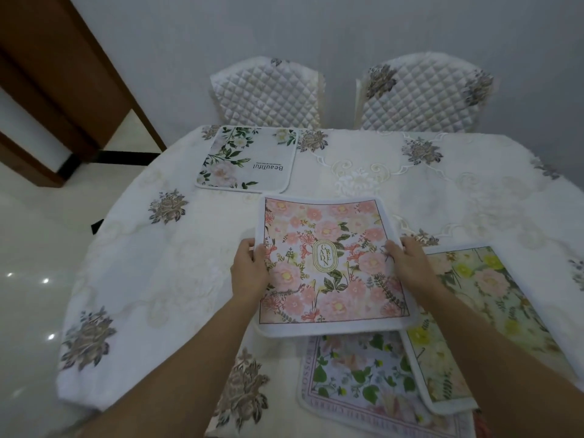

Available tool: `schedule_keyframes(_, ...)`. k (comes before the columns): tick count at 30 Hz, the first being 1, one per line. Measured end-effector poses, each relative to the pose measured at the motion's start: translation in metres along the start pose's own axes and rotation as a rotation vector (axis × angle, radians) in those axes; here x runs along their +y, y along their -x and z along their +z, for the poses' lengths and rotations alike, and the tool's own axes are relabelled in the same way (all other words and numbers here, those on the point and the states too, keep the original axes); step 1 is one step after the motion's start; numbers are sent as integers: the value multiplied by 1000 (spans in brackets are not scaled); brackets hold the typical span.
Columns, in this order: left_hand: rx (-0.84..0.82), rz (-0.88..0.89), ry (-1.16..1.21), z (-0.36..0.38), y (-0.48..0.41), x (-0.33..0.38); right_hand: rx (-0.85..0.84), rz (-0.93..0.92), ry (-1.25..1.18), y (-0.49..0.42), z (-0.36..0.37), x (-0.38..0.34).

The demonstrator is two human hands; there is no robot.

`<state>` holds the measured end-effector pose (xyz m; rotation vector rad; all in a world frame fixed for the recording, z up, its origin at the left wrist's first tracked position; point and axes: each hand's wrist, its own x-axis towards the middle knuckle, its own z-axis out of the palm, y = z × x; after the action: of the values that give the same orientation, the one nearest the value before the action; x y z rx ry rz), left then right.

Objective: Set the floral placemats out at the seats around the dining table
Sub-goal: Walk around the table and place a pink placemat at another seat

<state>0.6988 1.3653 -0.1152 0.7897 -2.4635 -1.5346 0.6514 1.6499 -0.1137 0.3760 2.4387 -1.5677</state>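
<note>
A pink floral placemat [328, 263] with a "GARDEN" oval is held above the table, my left hand [249, 270] gripping its left edge and my right hand [407, 263] its right edge. Under its near edge lies a placemat [357, 374] with green leaves and a lettered border. A yellow-flowered placemat [493, 311] lies to the right, partly over it. A white "Beautiful" placemat [249, 158] lies flat at the far left seat, in front of a chair.
The table [151, 263] wears a white embroidered cloth with grey flower motifs. Two quilted chairs [268, 90] [426, 93] stand at the far side against the wall. A brown wooden door frame [63, 74] and glossy floor are at the left.
</note>
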Motion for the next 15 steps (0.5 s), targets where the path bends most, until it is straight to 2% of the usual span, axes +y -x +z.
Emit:
schedule_keyframes(8, 54, 40, -52, -63, 25, -1, 73, -62, 21, 56, 35, -12)
schedule_keyframes(15, 3, 70, -37, -113, 23, -25, 132, -68, 33, 101, 77, -23)
